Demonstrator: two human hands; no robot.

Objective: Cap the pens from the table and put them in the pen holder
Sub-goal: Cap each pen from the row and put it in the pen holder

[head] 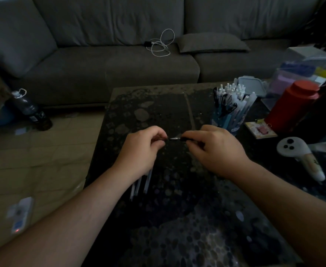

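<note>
Dark patterned table [177,218] carries both hands at its middle. The right hand [214,149] pinches a pen [174,138] lying roughly level, its pale tip pointing left toward the left hand [141,149]. That hand pinches a small black cap [164,139] just off the tip, while loose pens [141,185] poke out beneath its palm. Pen and cap look lined up end to end. The pen holder [228,114], already crowded, stands beyond the right hand, nearer to it.
</note>
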